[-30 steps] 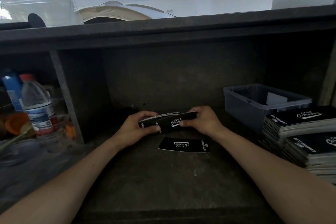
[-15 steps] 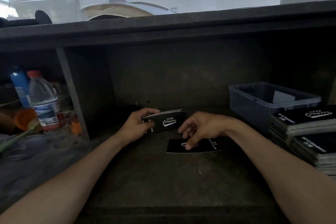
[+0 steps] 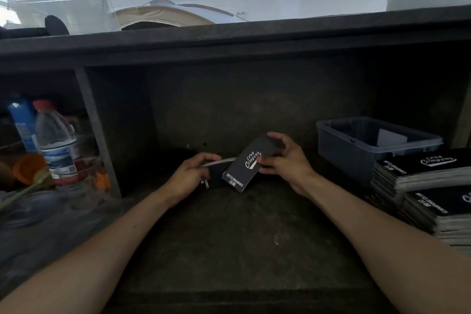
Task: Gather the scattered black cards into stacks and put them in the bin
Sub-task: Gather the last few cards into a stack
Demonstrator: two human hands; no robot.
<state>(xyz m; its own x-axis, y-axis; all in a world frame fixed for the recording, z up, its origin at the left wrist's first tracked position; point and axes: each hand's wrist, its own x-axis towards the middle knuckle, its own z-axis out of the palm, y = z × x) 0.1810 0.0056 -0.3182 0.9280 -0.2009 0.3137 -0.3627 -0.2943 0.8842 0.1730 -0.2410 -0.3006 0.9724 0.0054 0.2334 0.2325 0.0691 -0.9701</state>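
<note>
Here, your left hand (image 3: 192,173) curls round a thin stack of black cards (image 3: 216,175), held roughly level just above the shelf (image 3: 242,237). Your right hand (image 3: 285,158), fingers closed in a pinch, holds a single card (image 3: 246,168); its long axis tilts from lower left to upper right, and its lower end overlaps the stack's right edge. Squaring it probably means turning it into line. Beyond, rightward, stands the bin (image 3: 344,153), nearer your right hand.

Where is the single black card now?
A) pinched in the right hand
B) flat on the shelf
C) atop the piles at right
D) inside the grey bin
A: the right hand pinches the card, tilted, next to the stack gripped by the left hand.
</note>
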